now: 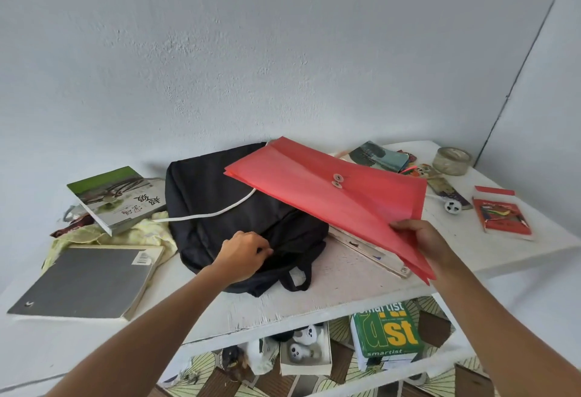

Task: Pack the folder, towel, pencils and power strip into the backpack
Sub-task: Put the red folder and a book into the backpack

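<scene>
A black backpack (217, 208) lies flat in the middle of the white table (342, 283). My left hand (243, 253) pinches the backpack's fabric near its front edge. My right hand (421, 239) grips the near corner of a red string-tie folder (330, 189) and holds it lifted and tilted over the backpack's right side. A pale yellow towel (141, 233) lies crumpled to the left, partly under books. A red pencil box (501, 214) sits at the far right. A white cord (220, 212) crosses the backpack, and a white plug (452, 206) shows right of the folder.
Two books lie at the left: one with a green cover (116, 195), one grey (88, 280). A glass jar (452, 160) and more books (377, 156) stand at the back right. A flat item (367, 252) lies under the folder. Below the table sit a green paper ream (388, 333) and boxes.
</scene>
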### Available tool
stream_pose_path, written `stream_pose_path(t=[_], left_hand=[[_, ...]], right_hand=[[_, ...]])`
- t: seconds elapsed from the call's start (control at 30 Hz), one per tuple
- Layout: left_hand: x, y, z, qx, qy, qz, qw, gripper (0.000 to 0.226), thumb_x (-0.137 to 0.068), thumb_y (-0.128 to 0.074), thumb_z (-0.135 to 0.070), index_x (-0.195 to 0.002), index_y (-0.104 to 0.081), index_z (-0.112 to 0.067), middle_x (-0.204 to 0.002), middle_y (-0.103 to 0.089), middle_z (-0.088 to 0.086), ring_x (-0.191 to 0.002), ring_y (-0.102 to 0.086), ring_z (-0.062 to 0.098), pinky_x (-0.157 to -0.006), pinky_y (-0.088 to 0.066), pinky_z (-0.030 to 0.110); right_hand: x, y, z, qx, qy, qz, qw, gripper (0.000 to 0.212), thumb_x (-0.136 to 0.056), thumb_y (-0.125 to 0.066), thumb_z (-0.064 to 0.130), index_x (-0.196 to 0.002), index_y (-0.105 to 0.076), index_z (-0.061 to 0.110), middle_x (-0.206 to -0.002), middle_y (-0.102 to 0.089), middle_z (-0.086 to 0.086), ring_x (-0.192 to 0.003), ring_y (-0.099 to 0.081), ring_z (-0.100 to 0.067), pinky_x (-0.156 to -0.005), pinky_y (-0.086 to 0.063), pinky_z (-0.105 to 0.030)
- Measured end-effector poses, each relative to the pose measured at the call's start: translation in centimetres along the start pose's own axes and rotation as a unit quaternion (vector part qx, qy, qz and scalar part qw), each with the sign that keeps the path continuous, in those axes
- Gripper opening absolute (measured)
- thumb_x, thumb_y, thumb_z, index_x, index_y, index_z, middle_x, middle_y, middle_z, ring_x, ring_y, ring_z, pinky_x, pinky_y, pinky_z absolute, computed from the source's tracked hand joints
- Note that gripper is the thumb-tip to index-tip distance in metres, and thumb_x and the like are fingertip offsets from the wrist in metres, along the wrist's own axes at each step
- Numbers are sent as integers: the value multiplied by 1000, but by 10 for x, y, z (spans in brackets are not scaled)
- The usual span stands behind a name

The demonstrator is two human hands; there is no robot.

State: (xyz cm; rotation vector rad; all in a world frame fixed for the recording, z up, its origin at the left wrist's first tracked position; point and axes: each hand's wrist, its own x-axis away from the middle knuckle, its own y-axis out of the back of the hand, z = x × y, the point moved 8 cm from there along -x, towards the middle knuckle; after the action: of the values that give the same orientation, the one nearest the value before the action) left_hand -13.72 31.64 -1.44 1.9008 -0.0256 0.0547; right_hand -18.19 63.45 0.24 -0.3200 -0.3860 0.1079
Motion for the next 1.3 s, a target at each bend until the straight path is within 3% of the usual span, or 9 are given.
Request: stream_pose_path(t=[0.13,0.27,0.47,0.53,0.67,0.83,0.93,1.1,1.3], left_hand=[[-14,41,18,165,88,-99,978,27,-97,-50,-16,-71,-54,-9,-79,-60,12,-81,-56,29,-68,-35,31],[-28,108,46,288,145,-186,928,20,-96,-48,-5,-79,-58,-1,-82,-59,24,-79,-47,22,-71,-34,29],[-37,212,33,188,77,-324,924,13,-97,-40,-8,-105,-50,-12,-79,-58,12,-69,-54,27,-62,-39,33],[-36,227,16,100,20,-344,933,21,-92,-36,1,-96,-49,-14,-76,-57,11,-65,-54,31,-60,-41,37],[-37,206,-1,-53,-25,-316,947,23,-87,-46,0,-84,-68,-6,-91,-57,14,-89,-54,35,-73,-43,41],[-40,164,0,-118,-45,-258,958,31,-79,-64,-13,-109,-64,-7,-113,-53,14,-108,-50,32,-72,-49,44],[-44,168,-2,-68,-53,-260,962,37,-79,-57,-1,-116,-61,-6,-115,-52,14,-104,-55,33,-77,-48,44],[-44,194,-17,-2,-109,-291,951,37,-80,-54,5,-115,-62,-4,-111,-54,12,-96,-58,31,-84,-48,41],[-40,213,-28,24,-138,-329,934,37,-81,-52,9,-115,-63,-1,-110,-57,12,-100,-58,29,-88,-42,28]], right_hand=[[5,3,7,46,1,0,999,39,-79,-54,2,-118,-49,0,-87,-59,-13,-54,-65,-20,-46,-52,-27],[14,5,12,73,-34,22,997,25,-76,-53,5,-101,-56,2,-70,-64,-11,-52,-63,-24,-47,-53,-28],[22,14,35,212,-67,17,975,4,-75,-55,2,-72,-58,2,-52,-59,-9,-40,-57,-20,-40,-46,-21],[18,17,44,243,-66,6,968,20,-82,-50,-4,-64,-54,4,-47,-55,-6,-35,-54,-16,-36,-42,-16],[11,12,62,314,-50,-13,948,21,-72,-60,-4,-55,-55,6,-52,-52,-7,-40,-50,-14,-43,-40,-20],[9,2,82,380,-28,-48,923,17,-72,-63,-3,-60,-58,6,-57,-53,-7,-45,-48,-14,-44,-39,-18],[10,-9,89,344,-12,-58,937,15,-65,-61,-9,-58,-53,2,-52,-51,-9,-42,-48,-18,-44,-38,-24],[18,-36,94,270,12,-67,960,36,-83,-45,-18,-54,-49,2,-30,-43,-4,-21,-43,-12,-27,-30,-10],[14,-57,91,274,80,-88,954,25,-74,-49,-16,-69,-44,8,-62,-36,-7,-45,-39,-15,-36,-29,-14]])
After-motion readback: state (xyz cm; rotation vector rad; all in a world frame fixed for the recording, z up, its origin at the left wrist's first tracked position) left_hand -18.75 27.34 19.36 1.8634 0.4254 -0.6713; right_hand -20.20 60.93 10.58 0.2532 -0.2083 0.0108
